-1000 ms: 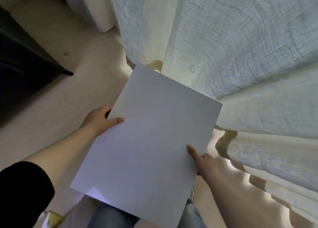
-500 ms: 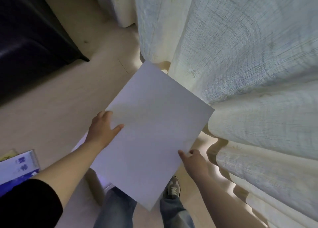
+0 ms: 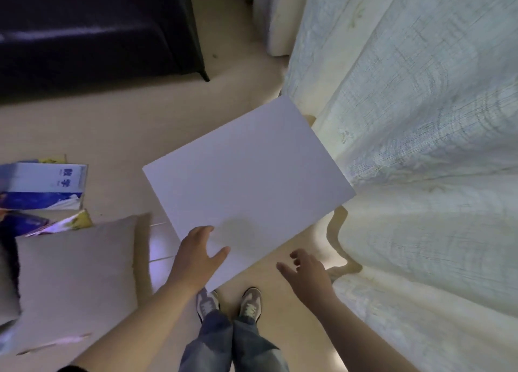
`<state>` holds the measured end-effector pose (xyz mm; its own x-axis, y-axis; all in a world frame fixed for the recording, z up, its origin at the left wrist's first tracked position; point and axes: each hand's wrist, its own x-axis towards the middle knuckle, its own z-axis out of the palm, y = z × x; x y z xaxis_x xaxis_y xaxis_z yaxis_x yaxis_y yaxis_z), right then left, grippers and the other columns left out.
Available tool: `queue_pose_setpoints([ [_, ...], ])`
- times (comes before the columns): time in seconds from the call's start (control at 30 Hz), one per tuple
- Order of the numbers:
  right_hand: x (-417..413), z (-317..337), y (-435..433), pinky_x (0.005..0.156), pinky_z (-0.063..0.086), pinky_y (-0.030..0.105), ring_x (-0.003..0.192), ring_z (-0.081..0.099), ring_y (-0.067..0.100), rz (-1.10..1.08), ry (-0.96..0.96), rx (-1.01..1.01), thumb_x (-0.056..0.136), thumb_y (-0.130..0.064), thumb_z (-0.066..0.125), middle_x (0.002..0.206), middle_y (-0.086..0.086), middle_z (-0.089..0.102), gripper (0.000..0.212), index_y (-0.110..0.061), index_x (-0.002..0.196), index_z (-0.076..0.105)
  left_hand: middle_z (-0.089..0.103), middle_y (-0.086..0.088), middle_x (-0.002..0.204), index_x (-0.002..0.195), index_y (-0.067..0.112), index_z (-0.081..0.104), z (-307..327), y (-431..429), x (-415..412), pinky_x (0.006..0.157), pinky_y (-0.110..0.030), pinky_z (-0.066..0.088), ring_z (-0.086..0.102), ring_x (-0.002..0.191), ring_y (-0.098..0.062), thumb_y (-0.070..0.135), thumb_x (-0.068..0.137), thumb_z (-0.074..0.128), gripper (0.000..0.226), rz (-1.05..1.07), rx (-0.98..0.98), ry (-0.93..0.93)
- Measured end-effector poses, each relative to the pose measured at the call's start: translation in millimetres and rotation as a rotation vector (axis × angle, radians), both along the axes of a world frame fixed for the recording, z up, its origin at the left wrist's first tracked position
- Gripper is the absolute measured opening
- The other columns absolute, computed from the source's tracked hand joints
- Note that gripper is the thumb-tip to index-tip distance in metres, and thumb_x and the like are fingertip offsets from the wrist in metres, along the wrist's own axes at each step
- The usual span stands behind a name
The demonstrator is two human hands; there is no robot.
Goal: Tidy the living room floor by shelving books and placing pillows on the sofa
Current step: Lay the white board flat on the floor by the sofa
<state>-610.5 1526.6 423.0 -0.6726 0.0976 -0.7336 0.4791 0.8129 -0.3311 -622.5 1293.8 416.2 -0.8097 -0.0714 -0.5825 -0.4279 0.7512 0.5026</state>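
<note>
- Above the floor, beside the curtain (image 3: 420, 119): plain white book (image 3: 246, 175), left hand (image 3: 200, 255) gripping its near corner.
- Right hand (image 3: 305, 270) loose-fingered, just off it.
- I see a blue book (image 3: 44, 185) (title characters blurred) and a pillow (image 3: 75, 282) on the floor.

We record this as a home living room. 1 dark, low sofa (image 3: 98, 35) stands on a pale tiled floor (image 3: 112, 124). Light woven curtains (image 3: 420, 147) hang in full-length folds down to the floor along 1 side, with daylight glowing through them. 1 beige pillow (image 3: 75, 282) lies on the tiles, just beside a loose pile of books (image 3: 44, 186).
</note>
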Motion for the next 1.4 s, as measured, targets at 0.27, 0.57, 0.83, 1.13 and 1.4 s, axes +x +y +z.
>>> queue_pose_setpoints([
  [0.27, 19, -7, 24, 0.098, 0.038, 0.024, 0.130, 0.037, 0.014, 0.425, 0.209, -0.057, 0.088, -0.044, 0.061, 0.142, -0.005, 0.038, 0.058, -0.020, 0.137, 0.041, 0.008, -0.003, 0.160, 0.151, 0.013, 0.018, -21, 32, 65, 0.118, -0.032, 0.013, 0.006, 0.147, -0.022, 0.048, 0.087, 0.060, 0.084, -0.010, -0.131, 0.038],
  [0.57, -24, -63, 55, 0.118, -0.007, 0.035, 0.147, -0.017, 0.022, 0.793, 0.405, 0.022, 0.087, -0.055, 0.058, 0.161, 0.002, -0.012, 0.090, -0.028, 0.154, 0.003, -0.041, -0.009, 0.149, 0.141, 0.019, -0.034, -87, 68, 56, 0.116, -0.052, -0.010, -0.033, 0.138, -0.037, 0.058, 0.077, 0.065, 0.125, -0.086, -0.400, 0.039],
  [0.83, -73, -112, 39, 0.118, -0.010, 0.052, 0.146, -0.021, 0.028, 0.900, 0.487, 0.078, 0.080, -0.069, 0.053, 0.160, -0.001, -0.016, 0.096, -0.036, 0.152, -0.001, -0.021, -0.005, 0.159, 0.152, 0.023, -0.010, -130, 68, 56, 0.113, -0.053, -0.013, -0.023, 0.143, -0.034, 0.088, 0.063, 0.030, 0.118, 0.000, -0.482, 0.176],
  [1.13, -68, -130, 20, 0.116, -0.009, 0.058, 0.146, -0.018, 0.032, 0.860, 0.548, 0.065, 0.076, -0.083, 0.030, 0.161, 0.001, -0.011, 0.093, -0.035, 0.153, 0.006, -0.010, -0.008, 0.161, 0.154, 0.020, 0.000, -132, 33, 45, 0.114, -0.059, -0.003, -0.014, 0.146, -0.037, 0.091, 0.062, 0.032, 0.120, -0.086, -0.505, 0.198],
  [1.4, -66, -136, -40, 0.114, -0.015, 0.054, 0.146, -0.022, 0.031, 0.706, 0.590, 0.061, 0.080, -0.081, 0.030, 0.161, 0.001, -0.014, 0.090, -0.035, 0.154, 0.007, -0.020, -0.004, 0.159, 0.153, 0.024, -0.007, -129, -46, 7, 0.113, -0.051, -0.014, -0.021, 0.144, -0.034, 0.094, 0.059, 0.028, 0.122, -0.255, -0.542, 0.178],
])
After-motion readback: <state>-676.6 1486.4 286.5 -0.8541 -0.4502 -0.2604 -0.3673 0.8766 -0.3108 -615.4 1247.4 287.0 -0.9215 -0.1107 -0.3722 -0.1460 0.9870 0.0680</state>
